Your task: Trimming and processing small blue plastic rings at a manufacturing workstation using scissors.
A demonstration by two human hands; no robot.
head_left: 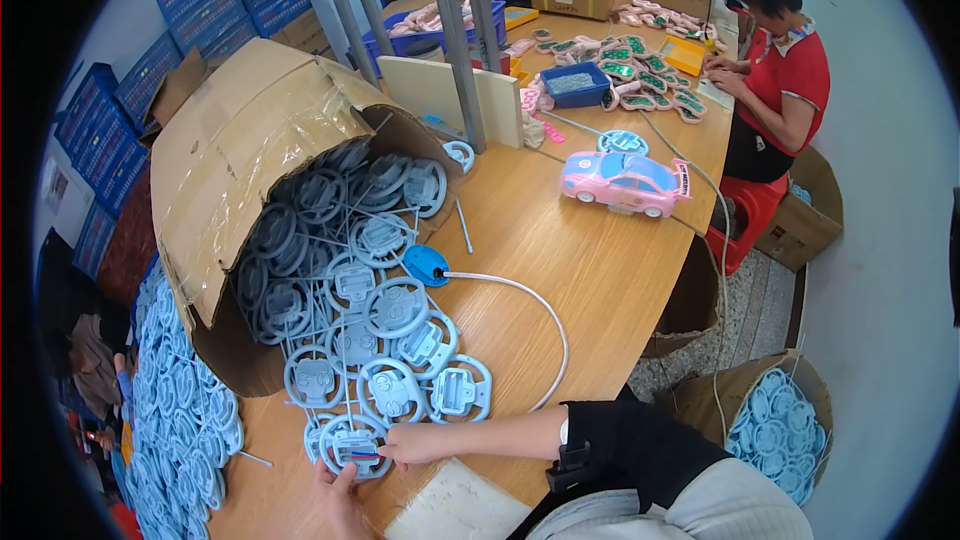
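Observation:
Near the table's front edge lies a light blue plastic toy steering wheel (357, 440) with a rectangular recess in its hub. My left hand (342, 500) grips its lower left rim, thumb on top. From the right, my right hand (412, 443) reaches over the wheel with its fingers pinched together at the hub. A thin dark and reddish sliver shows at those fingertips, too small to name. Just beyond, several more steering wheels (395, 305) spill out of a tipped cardboard box (235, 130). A whitish sheet (458, 505) lies beside my right forearm.
A blue oval piece (426, 265) trails a white cable (556, 315) across the table (520, 310). Farther off stand a pink and blue toy car (622, 183), a metal post (458, 50) and a blue bin (574, 85). A person in red (790, 80) sits at the far right.

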